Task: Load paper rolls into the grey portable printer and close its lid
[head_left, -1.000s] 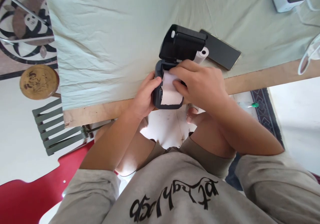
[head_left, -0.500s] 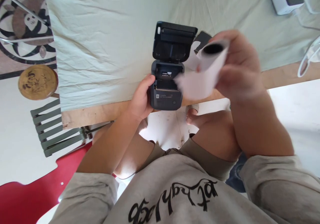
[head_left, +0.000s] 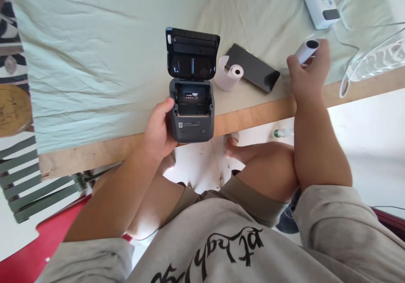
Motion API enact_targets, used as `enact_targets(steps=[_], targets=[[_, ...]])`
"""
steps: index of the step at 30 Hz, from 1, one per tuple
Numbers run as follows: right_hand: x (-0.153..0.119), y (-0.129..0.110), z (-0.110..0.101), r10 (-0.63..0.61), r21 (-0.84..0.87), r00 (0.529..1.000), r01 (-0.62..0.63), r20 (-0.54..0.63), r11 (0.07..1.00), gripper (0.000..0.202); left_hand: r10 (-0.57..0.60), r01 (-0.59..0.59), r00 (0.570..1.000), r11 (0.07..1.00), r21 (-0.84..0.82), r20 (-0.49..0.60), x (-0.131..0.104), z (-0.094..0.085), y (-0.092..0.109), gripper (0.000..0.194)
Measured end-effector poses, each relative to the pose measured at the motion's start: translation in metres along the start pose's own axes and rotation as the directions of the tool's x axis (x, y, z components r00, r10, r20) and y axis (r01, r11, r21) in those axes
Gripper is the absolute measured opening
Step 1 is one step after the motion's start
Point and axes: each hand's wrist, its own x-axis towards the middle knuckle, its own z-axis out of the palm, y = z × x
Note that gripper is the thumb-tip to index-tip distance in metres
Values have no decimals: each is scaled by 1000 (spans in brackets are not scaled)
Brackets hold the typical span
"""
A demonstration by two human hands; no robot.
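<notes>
My left hand [head_left: 160, 129] grips the left side of a dark grey label printer [head_left: 193, 129] near the table's front edge. Its black lid [head_left: 192, 55] stands raised, and the paper bay shows a small printed sticker but no roll. Far to the right, my right hand [head_left: 311, 70] has its fingers wrapped round a white paper roll [head_left: 306, 52], whose dark core faces up. Between the hands, another, smaller paper roll [head_left: 228, 79] with a loose curling end rests on the cloth, against a black smartphone [head_left: 255, 68].
A pale green cloth [head_left: 104, 55] covers the table, with a bare wooden edge [head_left: 247, 119] in front. At the back right sits a white box-shaped device [head_left: 320, 4] with white cables [head_left: 348, 42] beside clear plastic packaging [head_left: 376, 61]. A slatted green stool [head_left: 28, 181] is at left.
My right hand has carried the paper roll from beside the printer away to the right. The smaller roll and the phone now show fully. The view has shifted to the right.
</notes>
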Motion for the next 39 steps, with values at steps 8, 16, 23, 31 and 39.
enact_targets(steps=[8,16,23,31,39], targets=[[-5,12,-10,88,-162,979,-119,-186,980,57,-8,8,999,1000,-19,37,1,-1,-1,26],[-39,-71,41,-393,-244,918,369,-55,897,40,-1,5,995,999,-39,99,1,-2,-2,27],[-48,-94,106,-233,-353,916,346,326,869,61,-39,40,998,999,-21,49,-4,0,3,28],[-45,-97,104,-202,-215,940,265,275,940,57,-33,36,997,998,-41,73,-3,-6,0,27],[-45,-93,102,163,567,929,-334,331,753,54,-41,49,992,997,-65,120,-3,-8,-1,27]])
